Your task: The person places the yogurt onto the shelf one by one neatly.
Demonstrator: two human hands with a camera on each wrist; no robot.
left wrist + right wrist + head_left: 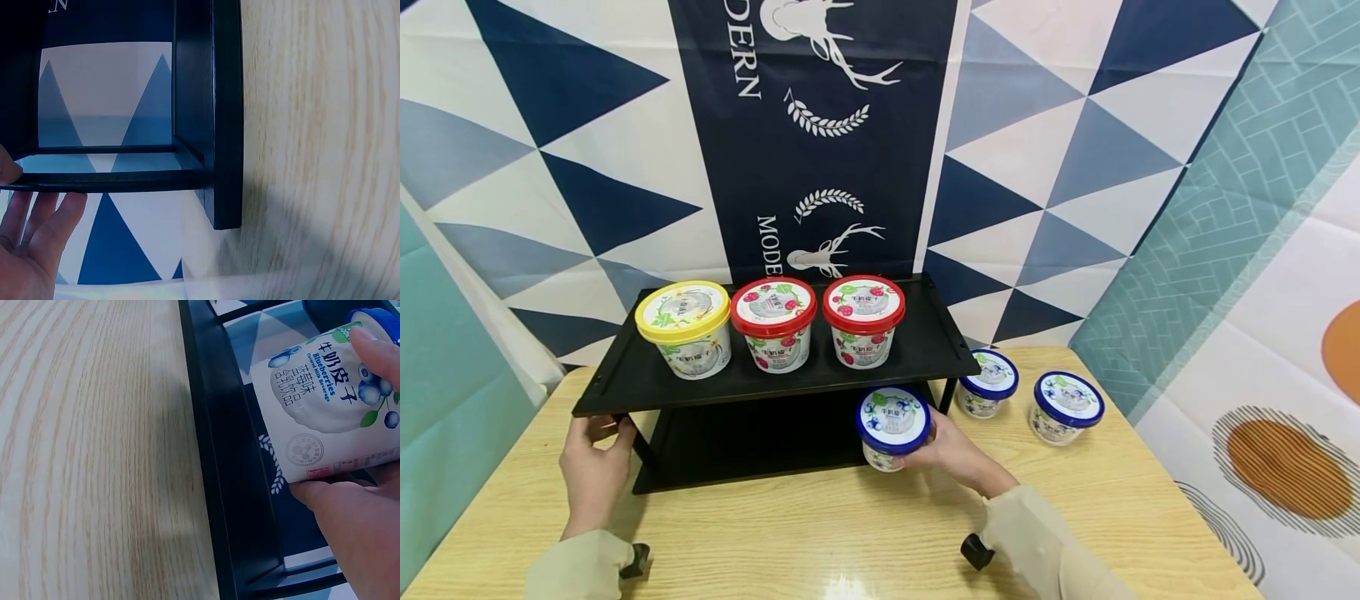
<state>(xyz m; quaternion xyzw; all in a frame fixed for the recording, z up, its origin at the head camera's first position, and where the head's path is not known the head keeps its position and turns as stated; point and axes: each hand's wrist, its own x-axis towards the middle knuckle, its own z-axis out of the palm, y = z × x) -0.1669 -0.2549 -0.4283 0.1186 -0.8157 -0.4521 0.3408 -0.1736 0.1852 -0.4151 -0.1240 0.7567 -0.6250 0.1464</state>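
Observation:
A black two-tier shelf (pixel 715 396) stands on the wooden table. With thumb and fingers, my left hand (pixel 597 468) pinches the shelf's front left leg (pixel 112 181), just under the upper tier. My right hand (pixel 951 454) grips a blue-lidded blueberry tub (pixel 893 425) by its side, at the lower tier's front right. The right wrist view shows this tub (pixel 325 406) between thumb and fingers, its printed label facing the camera. On the upper tier a yellow-lidded tub (pixel 688 329) and two red-lidded tubs, one central (pixel 775 325) and one farther right (pixel 863 321), stand in a row.
Right of the shelf, two more blue-lidded tubs stand on the table (pixel 850 533), one close to the shelf (pixel 987 383) and one farther right (pixel 1063 408). A patterned cloth (pixel 1022 167) hangs behind the shelf. The front right leg (pixel 947 395) is near my right hand.

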